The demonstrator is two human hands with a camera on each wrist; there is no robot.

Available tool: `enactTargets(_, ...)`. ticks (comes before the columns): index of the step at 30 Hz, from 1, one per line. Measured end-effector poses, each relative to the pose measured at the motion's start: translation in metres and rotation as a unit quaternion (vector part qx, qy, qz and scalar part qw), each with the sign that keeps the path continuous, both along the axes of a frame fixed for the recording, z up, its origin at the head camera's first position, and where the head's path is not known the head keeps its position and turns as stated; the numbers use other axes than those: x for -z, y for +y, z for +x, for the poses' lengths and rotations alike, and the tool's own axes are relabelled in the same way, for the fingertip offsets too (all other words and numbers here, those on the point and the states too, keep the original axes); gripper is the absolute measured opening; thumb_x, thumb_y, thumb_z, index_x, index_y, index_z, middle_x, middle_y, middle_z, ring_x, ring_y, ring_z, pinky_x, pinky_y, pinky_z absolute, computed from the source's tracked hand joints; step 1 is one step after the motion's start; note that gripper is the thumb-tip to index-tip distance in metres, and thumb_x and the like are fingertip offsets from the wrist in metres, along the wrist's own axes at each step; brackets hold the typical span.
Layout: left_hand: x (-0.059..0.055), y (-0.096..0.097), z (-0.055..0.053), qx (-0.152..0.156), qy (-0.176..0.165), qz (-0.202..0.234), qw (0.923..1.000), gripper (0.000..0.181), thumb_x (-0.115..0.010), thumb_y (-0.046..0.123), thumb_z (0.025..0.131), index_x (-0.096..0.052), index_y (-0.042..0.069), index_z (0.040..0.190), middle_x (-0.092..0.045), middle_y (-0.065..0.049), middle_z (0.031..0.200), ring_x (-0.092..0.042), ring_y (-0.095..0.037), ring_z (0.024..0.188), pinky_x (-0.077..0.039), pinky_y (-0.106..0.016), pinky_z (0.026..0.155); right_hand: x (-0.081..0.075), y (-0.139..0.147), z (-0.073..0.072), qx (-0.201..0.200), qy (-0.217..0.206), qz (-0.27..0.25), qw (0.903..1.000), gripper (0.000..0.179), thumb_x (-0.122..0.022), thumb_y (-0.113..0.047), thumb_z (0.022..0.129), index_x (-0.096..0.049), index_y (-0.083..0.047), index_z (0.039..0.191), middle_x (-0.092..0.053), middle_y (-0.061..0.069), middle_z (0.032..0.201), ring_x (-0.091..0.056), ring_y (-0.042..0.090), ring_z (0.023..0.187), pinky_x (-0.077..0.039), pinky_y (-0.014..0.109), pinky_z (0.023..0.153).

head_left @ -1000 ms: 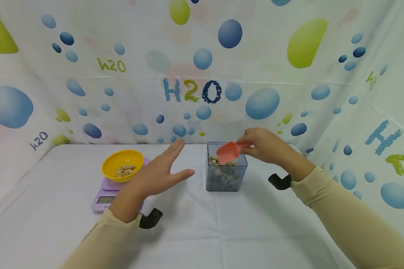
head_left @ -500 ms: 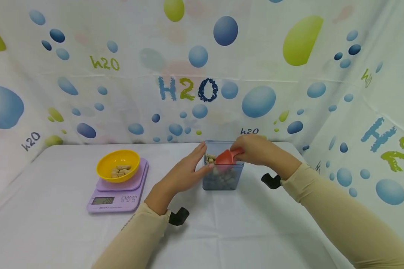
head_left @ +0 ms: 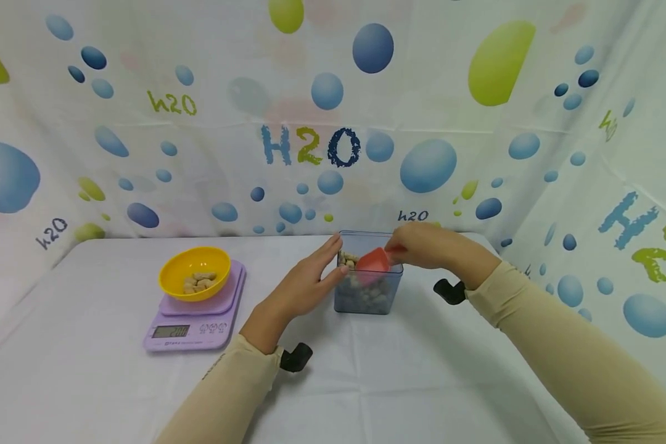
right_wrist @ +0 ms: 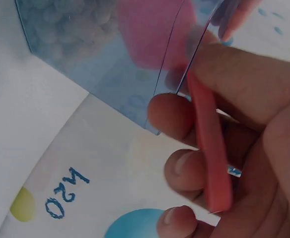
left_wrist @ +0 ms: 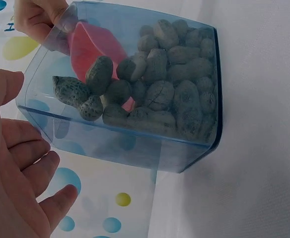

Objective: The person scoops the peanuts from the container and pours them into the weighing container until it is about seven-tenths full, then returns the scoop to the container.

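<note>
A clear bluish plastic container (head_left: 366, 299) stands upright on the white cloth, partly filled with unshelled peanuts (left_wrist: 184, 69). My right hand (head_left: 424, 246) grips the handle of a pinkish-red scoop (head_left: 374, 262) at the container's right rim. The bowl of the scoop is down inside, among the peanuts, as the left wrist view shows through the wall. My left hand (head_left: 300, 280) is at the container's left side, thumb and fingers spread and fairly straight, fingertips right at the rim. In the right wrist view the scoop handle (right_wrist: 212, 153) lies across my curled fingers.
To the left, a yellow bowl (head_left: 169, 277) with several peanuts (head_left: 200, 282) sits on a purple kitchen scale (head_left: 216, 330) with a lit display (head_left: 170, 331). Behind the table hangs a white curtain (head_left: 244, 61) printed with dots and "H2O".
My left hand has moved right, from near the scale to the container's left rim. My right hand has lowered the scoop from above the container into the peanuts.
</note>
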State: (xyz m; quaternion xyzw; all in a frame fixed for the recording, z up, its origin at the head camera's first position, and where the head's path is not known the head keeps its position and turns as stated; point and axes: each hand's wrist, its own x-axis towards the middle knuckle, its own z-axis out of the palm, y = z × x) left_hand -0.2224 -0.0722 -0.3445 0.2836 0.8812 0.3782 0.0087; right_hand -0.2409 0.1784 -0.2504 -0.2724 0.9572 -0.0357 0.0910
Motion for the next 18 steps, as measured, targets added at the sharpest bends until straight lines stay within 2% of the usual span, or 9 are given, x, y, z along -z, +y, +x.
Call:
enactTargets(7, 0.0, -0.001, -0.001, -0.005, 0.005, -0.013, 0.9999, 0.067, -0.045, 0.05, 0.102, -0.021, 0.022, 0.158, -0.014, 0.009, 0.165, -0.023, -0.017, 0.15, -0.025, -0.047, 0.12, -0.004, -0.012, 0.004, -0.006, 0.025, 0.061, 0.9978, 0.005, -0.075, -0.02, 0.088, -0.075, -0.015, 0.089, -0.059, -0.003, 0.078, -0.053, 0.017, 0.075, -0.047, 0.028, 0.066)
enactTargets(10, -0.001, 0.0, 0.0, -0.005, 0.003, -0.017, 0.9998, 0.068, -0.043, 0.053, 0.101, -0.02, 0.023, 0.158, -0.013, 0.01, 0.165, -0.023, -0.017, 0.15, -0.025, -0.046, 0.12, -0.002, -0.013, 0.003, -0.016, 0.041, 0.061, 0.9971, 0.006, -0.077, -0.02, 0.086, -0.074, -0.014, 0.086, -0.059, -0.003, 0.077, -0.053, 0.017, 0.074, -0.047, 0.028, 0.066)
enactTargets(14, -0.001, 0.001, 0.0, -0.009, 0.002, -0.019, 0.9998, 0.069, -0.044, 0.053, 0.101, -0.02, 0.022, 0.158, -0.013, 0.011, 0.165, -0.023, -0.016, 0.15, -0.025, -0.045, 0.12, 0.0, -0.011, 0.004, -0.018, 0.042, 0.036, 0.9983, 0.008, -0.076, -0.02, 0.087, -0.075, -0.013, 0.092, -0.06, -0.003, 0.079, -0.054, 0.016, 0.076, -0.05, 0.03, 0.07)
enactTargets(18, 0.0, 0.001, 0.0, -0.014, 0.005, -0.023, 0.9996, 0.07, -0.045, 0.053, 0.101, -0.022, 0.021, 0.158, -0.014, 0.01, 0.165, -0.024, -0.017, 0.15, -0.027, -0.046, 0.119, 0.001, -0.011, 0.005, -0.007, 0.04, 0.006, 0.9991, 0.018, -0.076, -0.022, 0.087, -0.076, -0.013, 0.103, -0.065, -0.003, 0.086, -0.057, 0.016, 0.08, -0.054, 0.033, 0.076)
